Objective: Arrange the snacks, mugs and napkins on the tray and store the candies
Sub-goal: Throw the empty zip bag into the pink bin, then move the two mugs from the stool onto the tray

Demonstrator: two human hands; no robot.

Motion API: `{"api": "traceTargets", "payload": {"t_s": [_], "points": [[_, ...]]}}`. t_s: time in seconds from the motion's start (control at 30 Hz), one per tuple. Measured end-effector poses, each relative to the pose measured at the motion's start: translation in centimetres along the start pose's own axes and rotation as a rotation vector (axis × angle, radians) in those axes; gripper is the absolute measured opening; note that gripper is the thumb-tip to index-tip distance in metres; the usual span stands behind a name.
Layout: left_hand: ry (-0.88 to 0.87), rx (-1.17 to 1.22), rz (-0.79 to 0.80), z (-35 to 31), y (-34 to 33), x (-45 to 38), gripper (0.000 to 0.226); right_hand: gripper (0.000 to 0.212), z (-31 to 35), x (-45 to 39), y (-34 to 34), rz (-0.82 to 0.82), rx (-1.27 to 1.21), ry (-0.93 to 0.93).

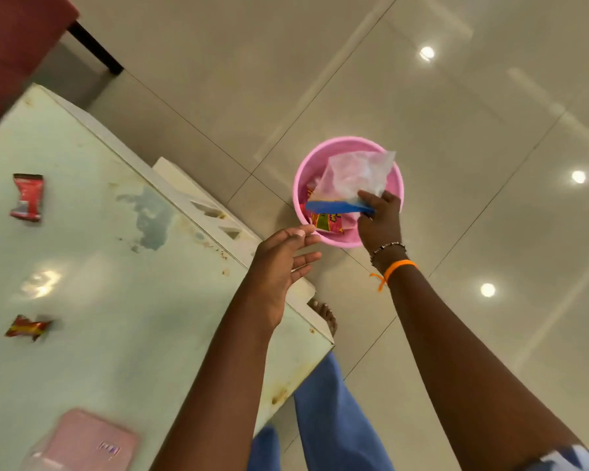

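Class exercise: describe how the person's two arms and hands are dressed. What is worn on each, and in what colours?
Both forearms are bare. The right hand has two bands at its wrist: a beaded bracelet and, just behind it, an orange thread band with a loose knotted tail. A light sleeve edge shows near that elbow. The left hand wears nothing.

We are wearing loose blue fabric trousers (pixel 330 416), a thin orange thread wristband (pixel 397 267) and a dark beaded bracelet (pixel 386 249) on our right wrist, showing a pale blue-white sleeve edge (pixel 565 458), going barefoot (pixel 325 314), leaving both forearms bare.
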State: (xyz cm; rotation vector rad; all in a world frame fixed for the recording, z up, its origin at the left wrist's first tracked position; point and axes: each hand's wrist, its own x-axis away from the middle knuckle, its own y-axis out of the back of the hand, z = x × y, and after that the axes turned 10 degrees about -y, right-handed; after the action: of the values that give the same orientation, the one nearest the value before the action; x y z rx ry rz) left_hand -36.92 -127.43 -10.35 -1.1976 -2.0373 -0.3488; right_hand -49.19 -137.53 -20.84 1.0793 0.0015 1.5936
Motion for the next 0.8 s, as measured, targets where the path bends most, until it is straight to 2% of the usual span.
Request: {"api": "traceTargets", "payload": {"t_s": [0.17, 0.23, 0.33, 0.43, 0.57, 0.8], "points": [[0.021, -0.021, -0.059, 0.8, -0.5, -1.7, 0.022, 0.054, -2.4, -4.3, -1.5, 0.311, 0.242, -0.120], [0.017, -0.014, -0.071, 0.8, -0.6, -1.7, 0.023, 0.053, -2.2, -4.9, -0.7, 0.255, 0.244, -0.118], [0.009, 0.009, -0.082, 0.5, -0.8, -1.1, 0.023, 0.046, -0.6, -3.7, 1.0, 0.072, 0.193, -0.054], [-0.007, 0.035, -0.089, 0.0, -0.9, 0.3, 0.024, 0.037, 1.4, -0.4, 2.0, 0.101, 0.020, -0.015], [-0.068, 0.053, -0.145, -0.2, -0.7, 3.5, 0.024, 0.027, 4.0, 6.8, 2.4, 0.295, -0.235, -0.038], [-0.181, 0.105, -0.342, 2.1, 2.9, 12.8, 0.024, 0.022, 4.5, 20.5, 1.0, 0.546, -0.285, 0.065]]}}
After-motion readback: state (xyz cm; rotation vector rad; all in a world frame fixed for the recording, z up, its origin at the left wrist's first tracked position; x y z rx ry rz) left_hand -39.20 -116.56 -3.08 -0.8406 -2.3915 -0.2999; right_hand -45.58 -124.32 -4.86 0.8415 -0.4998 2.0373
